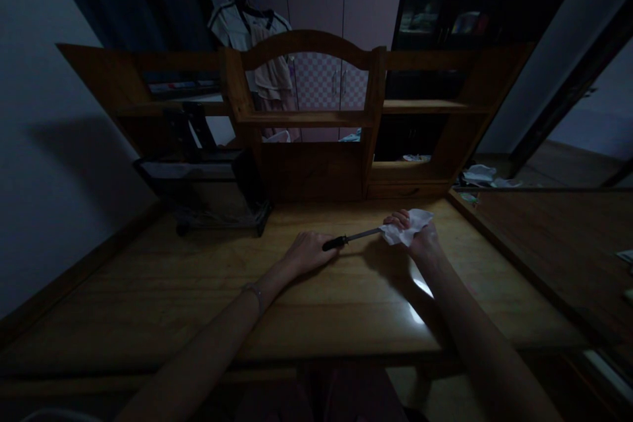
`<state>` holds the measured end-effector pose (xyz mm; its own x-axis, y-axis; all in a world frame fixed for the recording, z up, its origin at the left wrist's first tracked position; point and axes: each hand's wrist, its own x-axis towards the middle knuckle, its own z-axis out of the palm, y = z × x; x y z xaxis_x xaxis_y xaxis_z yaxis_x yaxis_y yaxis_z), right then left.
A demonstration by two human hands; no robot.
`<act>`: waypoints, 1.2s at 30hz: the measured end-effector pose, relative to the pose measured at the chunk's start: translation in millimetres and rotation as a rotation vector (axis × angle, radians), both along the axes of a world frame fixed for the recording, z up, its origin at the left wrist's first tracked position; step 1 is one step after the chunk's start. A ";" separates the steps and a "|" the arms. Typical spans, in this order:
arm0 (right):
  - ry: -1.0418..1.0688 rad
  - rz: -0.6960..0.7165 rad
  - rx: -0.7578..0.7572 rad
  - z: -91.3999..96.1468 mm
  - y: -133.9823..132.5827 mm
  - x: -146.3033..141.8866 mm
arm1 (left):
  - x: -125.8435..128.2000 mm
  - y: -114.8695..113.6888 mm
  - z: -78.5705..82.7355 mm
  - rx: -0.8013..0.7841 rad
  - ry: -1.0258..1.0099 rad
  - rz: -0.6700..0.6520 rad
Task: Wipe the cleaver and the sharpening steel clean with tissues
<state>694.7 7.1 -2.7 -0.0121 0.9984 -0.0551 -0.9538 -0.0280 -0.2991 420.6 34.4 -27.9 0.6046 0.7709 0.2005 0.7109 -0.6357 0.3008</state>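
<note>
A thin metal rod with a black handle and a small guard, shaped like a sharpening steel, lies level just above the wooden desk. My left hand is closed around the black handle, palm toward the desk. In my right hand is a crumpled white tissue, wrapped about the rod's far end. The tip is hidden inside the tissue and fingers. A thin bracelet circles my left wrist.
The wooden desktop carries a black rack on wheels at the back left. Behind it rises a wooden shelf unit with open compartments. A wall borders the left side. A lower wooden surface extends to the right.
</note>
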 end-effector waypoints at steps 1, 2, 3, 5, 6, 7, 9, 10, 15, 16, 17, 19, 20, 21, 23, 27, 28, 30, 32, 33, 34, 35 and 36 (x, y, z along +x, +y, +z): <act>0.011 -0.005 0.007 -0.2 0.0 1.2 | -0.2 0.1 0.0 -0.003 -0.003 -0.001; 0.018 -0.010 0.013 -0.2 -0.2 2.3 | -0.3 0.2 -0.1 -0.005 -0.008 -0.003; 0.019 -0.014 0.016 -0.2 -0.4 3.2 | -0.3 0.1 0.0 -0.004 -0.012 -0.004; 0.007 -0.025 0.016 0.2 -1.0 4.3 | -0.2 -0.3 0.5 0.004 -0.016 -0.001; -0.002 -0.028 0.015 0.4 -1.2 4.6 | -0.1 -0.6 0.9 0.008 -0.015 -0.001; -0.009 -0.032 0.016 0.5 -1.3 4.8 | 0.2 -1.0 1.5 0.012 -0.014 0.001; -0.030 -0.042 0.018 0.6 -1.4 4.9 | 0.7 -1.9 2.8 0.005 -0.008 0.015; -0.044 -0.046 0.020 0.6 -1.4 5.0 | 1.0 -2.4 3.5 -0.003 -0.005 0.024; -0.039 -0.045 0.020 0.6 -1.7 5.1 | 1.1 -4.0 4.3 0.021 -0.018 0.034; -0.016 -0.045 0.021 0.8 -1.8 5.1 | 0.8 -4.0 3.9 0.036 -0.023 0.031; 0.005 -0.045 0.020 1.0 -1.8 5.0 | 0.4 -3.9 3.2 0.049 -0.026 0.029; 0.033 -0.050 0.021 1.4 -1.7 5.2 | -0.4 -3.2 1.8 0.067 -0.029 0.028; 0.039 -0.057 0.022 1.6 -1.6 5.5 | -0.8 -2.8 1.0 0.074 -0.029 0.031; 0.042 -0.064 0.024 1.7 -1.5 5.8 | -1.2 -2.3 0.4 0.080 -0.029 0.035; 0.039 -0.076 0.032 1.9 -1.4 6.6 | -1.7 -1.4 -0.6 0.090 -0.028 0.037; 0.002 -0.102 0.040 1.2 -1.3 9.7 | -2.3 -0.9 -1.4 0.086 -0.041 0.037; -0.003 -0.110 0.039 0.6 -1.0 10.8 | -2.5 -1.0 -1.3 0.082 -0.045 0.040; -0.004 -0.133 0.040 -1.1 -0.1 13.3 | -2.9 -1.1 -1.0 0.075 -0.048 0.043; 0.003 -0.163 0.042 -2.8 1.1 15.7 | -3.3 -1.0 -0.5 0.074 -0.044 0.044; 0.000 -0.176 0.042 -3.5 1.7 16.6 | -3.5 -0.9 -0.1 0.073 -0.040 0.046; -0.008 -0.186 0.038 -3.9 2.2 17.3 | -3.7 -0.8 0.3 0.071 -0.035 0.050; -0.016 -0.192 0.032 -4.3 2.6 17.8 | -3.8 -0.7 0.7 0.069 -0.030 0.053; -0.021 -0.194 0.029 -4.4 2.8 18.1 | -3.9 -0.6 0.9 0.067 -0.027 0.056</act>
